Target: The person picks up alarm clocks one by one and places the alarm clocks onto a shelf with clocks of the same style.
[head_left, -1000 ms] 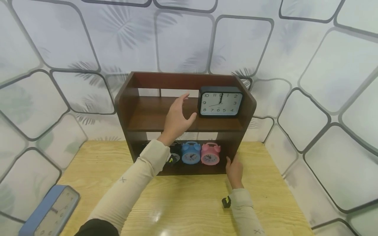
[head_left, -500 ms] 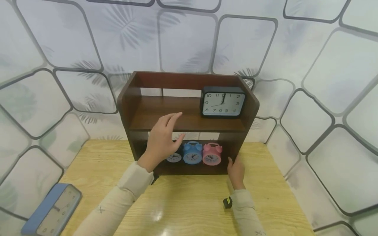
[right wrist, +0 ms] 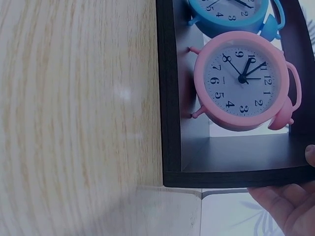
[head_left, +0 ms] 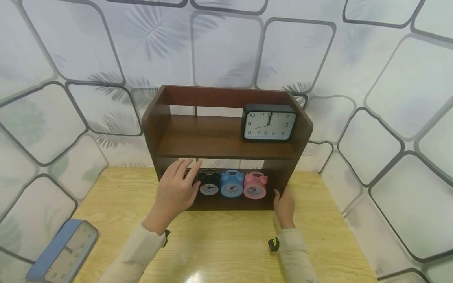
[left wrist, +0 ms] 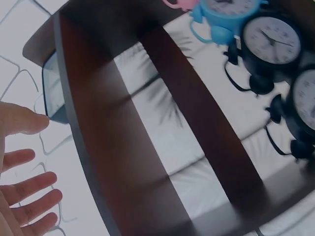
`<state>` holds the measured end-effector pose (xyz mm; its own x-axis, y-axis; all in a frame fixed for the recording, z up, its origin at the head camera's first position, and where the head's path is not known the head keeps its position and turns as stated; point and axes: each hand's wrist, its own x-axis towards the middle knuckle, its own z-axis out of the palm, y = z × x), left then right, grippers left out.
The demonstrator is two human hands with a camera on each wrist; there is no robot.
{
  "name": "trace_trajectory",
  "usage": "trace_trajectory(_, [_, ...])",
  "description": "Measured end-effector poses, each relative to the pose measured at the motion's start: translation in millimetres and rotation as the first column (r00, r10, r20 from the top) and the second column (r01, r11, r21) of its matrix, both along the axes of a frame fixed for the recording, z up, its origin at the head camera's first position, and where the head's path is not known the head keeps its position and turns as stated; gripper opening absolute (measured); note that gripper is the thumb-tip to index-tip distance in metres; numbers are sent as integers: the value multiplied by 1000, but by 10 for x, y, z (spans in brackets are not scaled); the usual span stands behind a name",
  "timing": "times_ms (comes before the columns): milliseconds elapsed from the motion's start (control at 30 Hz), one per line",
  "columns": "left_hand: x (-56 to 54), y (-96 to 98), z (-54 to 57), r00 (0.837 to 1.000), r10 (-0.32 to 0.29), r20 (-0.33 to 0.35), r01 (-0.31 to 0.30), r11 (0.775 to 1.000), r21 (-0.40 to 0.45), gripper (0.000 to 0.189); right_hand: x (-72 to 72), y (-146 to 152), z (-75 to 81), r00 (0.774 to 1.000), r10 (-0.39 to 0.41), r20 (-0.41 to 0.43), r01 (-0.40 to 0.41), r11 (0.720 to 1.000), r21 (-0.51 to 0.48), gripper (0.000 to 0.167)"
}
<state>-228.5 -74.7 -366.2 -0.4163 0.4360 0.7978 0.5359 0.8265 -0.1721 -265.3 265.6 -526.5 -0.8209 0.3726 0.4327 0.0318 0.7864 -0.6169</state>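
Observation:
A dark brown two-tier wooden shelf point(head_left: 219, 147) stands on the table. My left hand point(head_left: 175, 192), fingers extended, holds nothing in front of its lower left part. My right hand point(head_left: 284, 206) grips the shelf's right side panel, thumb at the front edge and fingers outside. The lower tier bears a pink alarm clock point(right wrist: 241, 81), a blue alarm clock point(head_left: 231, 184) and a black alarm clock point(head_left: 209, 184). A second black alarm clock point(left wrist: 306, 101) shows in the left wrist view; my left hand mostly hides it from the head camera. A black-framed rectangular clock point(head_left: 269, 125) stands on the upper tier's right.
A blue rectangular clock point(head_left: 65, 251) lies at the table's left edge, leaning back. The light wooden table point(head_left: 226, 243) runs to the patterned wall point(head_left: 226, 51) behind and at both sides. Dark wrist devices point(head_left: 273, 244) sit near both cuffs.
My left hand has moved from in front of the upper tier down and left to the lower tier, uncovering one black alarm clock. My right hand has stayed on the side panel.

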Motion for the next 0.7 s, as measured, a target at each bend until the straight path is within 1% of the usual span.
trace_trajectory(33, [16,-37,-24,1000,-6,-5,6,1000,11,55,0,-2,3,1000,0,0,0,1000,0,47])
trace_trajectory(100, [51,-123,-77,1000,-2,-15,3,1000,28,46,4,-4,10,1000,2,2,-2,1000,-2,47])
trace_trajectory(167, [81,-212,-135,999,-1,-33,4,998,67,38,9,-8,24,1000,3,5,-2,1000,-5,46])
trace_trajectory(233, [111,-306,-189,998,15,-57,-9,995,103,38,18,-15,37,1000,3,12,-3,1000,-9,45])
trace_trajectory(400, [164,-554,-297,988,92,-123,-64,975,215,42,19,-21,40,1000,1,-5,-1,1000,-9,42])
trace_trajectory(500, [184,-711,-345,979,151,-136,-110,956,272,44,6,-13,20,1000,-1,-24,1,1000,-2,42])
trace_trajectory(600, [208,-865,-390,970,209,-121,-164,937,307,48,-8,0,-8,1000,-2,-22,2,1000,-3,42])
trace_trajectory(700, [244,-1006,-438,963,256,-82,-217,920,326,53,-17,9,-22,1000,1,-14,-1,1000,-10,40])
